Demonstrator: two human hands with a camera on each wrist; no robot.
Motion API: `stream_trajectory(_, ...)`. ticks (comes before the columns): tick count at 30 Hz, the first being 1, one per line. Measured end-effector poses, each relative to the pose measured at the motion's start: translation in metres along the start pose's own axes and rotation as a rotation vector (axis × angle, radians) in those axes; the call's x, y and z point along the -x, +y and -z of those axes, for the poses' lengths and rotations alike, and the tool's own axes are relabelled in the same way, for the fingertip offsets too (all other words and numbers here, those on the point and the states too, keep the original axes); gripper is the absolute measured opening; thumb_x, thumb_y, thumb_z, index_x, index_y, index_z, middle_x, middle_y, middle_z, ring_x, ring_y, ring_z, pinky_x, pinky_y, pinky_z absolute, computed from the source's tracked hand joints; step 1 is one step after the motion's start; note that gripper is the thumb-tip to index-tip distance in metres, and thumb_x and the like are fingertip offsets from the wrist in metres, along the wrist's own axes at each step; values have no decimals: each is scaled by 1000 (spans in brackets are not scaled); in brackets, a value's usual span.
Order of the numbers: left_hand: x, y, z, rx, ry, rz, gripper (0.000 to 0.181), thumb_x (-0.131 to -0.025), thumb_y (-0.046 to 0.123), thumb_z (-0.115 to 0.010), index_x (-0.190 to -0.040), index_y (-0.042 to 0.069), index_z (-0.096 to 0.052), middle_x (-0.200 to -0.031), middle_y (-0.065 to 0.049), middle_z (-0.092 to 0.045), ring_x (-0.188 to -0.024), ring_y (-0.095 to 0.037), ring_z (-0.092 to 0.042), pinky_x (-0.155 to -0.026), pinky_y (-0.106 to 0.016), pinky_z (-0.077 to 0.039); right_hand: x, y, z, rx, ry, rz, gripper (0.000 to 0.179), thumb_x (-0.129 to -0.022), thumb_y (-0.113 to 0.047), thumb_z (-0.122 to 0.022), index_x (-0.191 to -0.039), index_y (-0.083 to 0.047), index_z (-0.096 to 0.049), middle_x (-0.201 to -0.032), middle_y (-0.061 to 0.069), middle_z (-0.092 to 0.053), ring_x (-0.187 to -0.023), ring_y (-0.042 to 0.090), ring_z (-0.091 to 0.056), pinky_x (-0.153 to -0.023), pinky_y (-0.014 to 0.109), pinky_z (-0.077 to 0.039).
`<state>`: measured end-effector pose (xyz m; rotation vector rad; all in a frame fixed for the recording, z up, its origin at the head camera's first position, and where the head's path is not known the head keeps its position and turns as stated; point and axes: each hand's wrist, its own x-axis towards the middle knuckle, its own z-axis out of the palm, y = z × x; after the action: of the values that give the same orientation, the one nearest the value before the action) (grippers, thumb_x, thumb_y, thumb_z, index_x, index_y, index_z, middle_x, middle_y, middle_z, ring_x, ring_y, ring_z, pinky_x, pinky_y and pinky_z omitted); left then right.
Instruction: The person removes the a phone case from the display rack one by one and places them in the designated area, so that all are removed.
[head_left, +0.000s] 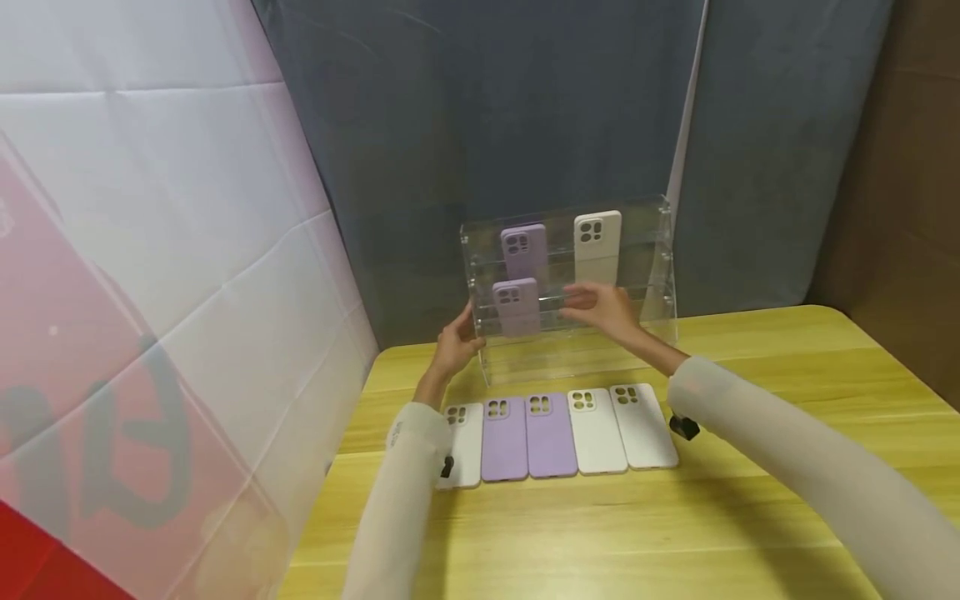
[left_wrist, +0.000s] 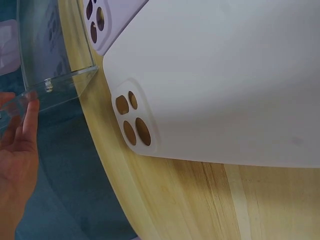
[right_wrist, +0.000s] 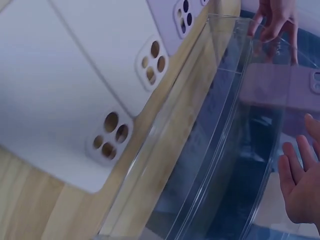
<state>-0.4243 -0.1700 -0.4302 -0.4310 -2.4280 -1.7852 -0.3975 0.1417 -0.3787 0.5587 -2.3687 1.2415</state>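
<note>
A clear acrylic display stand (head_left: pixel 555 354) with stepped tiers stands towards the back of the table. My left hand (head_left: pixel 452 346) grips its left side panel, fingers and thumb on either side of the edge. In front of the middle tier is my right hand (head_left: pixel 606 312), its fingers extended and nothing held, just right of a lower purple phone case (head_left: pixel 516 300). Above that leans another purple phone case (head_left: pixel 525 243). A white phone case (head_left: pixel 597 237) stands on the upper tier, above the right hand. In the right wrist view, the right hand's fingers (right_wrist: pixel 295 167) look straight and relaxed.
Before the stand, several phone cases lie side by side: a white case (head_left: pixel 467 446) partly behind the left sleeve, two purple ones (head_left: pixel 505 442), and two white ones (head_left: pixel 597 437). The wooden table (head_left: pixel 570 542) meets a grey curtain (head_left: pixel 450 108) behind and a white cloth (head_left: pixel 187 183) at left.
</note>
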Motion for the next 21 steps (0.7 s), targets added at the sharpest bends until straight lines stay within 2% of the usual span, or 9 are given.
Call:
stream_trajectory(5,-1,1,-1,-1,-6,-38,89,-92,-18,-62,-164,23,-30,-153,-26,-49,-133,-42,-57,-97,-40,-61,-9,-8,-9,-63,3,5,45,-84,-12,-87,-125,-1,-72,-109,17,-77,-91,33,-78,-77,38,-66)
stream_trajectory(9,1,1,-1,-8,-3,-32,89,-92,-17,-62,-164,23,-29,-153,-25,-49,-134,-41,-57,-97,-41,-61,-17,-15,-17,-121,-4,-2,44,-85,-6,-85,-127,2,-71,-113,21,-75,-97,37,-76,-83,44,-65)
stream_trajectory(18,-1,0,-5,-3,8,-8,91,-91,-17,-63,-164,26,-30,-153,-24,-51,-134,-39,-58,-97,-39,-61,-28,-25,-34,-166,-19,22,45,-86,6,-80,-129,7,-67,-115,28,-72,-103,42,-74,-89,42,-64)
stream_trajectory(21,-2,-1,-5,-6,12,-7,91,-91,-17,-63,-164,26,-30,-152,-24,-52,-133,-38,-59,-97,-39,-61,-29,-27,-38,-134,-7,34,42,-85,6,-80,-126,7,-68,-112,28,-73,-101,42,-74,-87,44,-64)
